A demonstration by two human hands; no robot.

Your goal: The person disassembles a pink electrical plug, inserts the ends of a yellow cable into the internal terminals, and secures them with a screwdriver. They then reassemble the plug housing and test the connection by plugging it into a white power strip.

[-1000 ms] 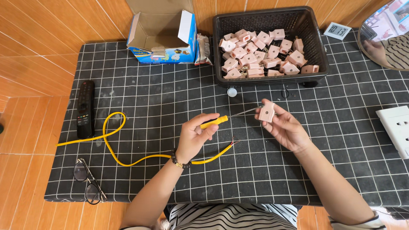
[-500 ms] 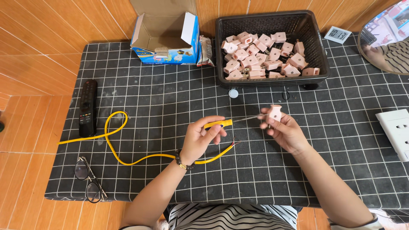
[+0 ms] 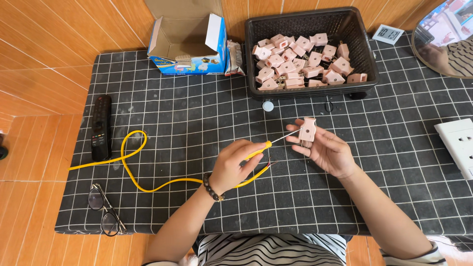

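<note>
Left hand (image 3: pixel 235 165) grips a yellow-handled screwdriver (image 3: pixel 274 142), tip aimed at the pink plug (image 3: pixel 307 131). Right hand (image 3: pixel 325 150), at 3 o'clock, pinches that plug upright, steadying it. Yellow cable (image 3: pixel 129 165) lies on the bench (image 3: pixel 197 118) at 9 o'clock.

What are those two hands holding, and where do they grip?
The left hand grips a screwdriver by its yellow handle. The right hand pinches a pink plug by its body, at the fingertips.

One head cam, worn by person, looks steeply down from above onto black grid mat (image 3: pixel 197 123); close, arm's length; wood floor at edges. No 2nd view.
</note>
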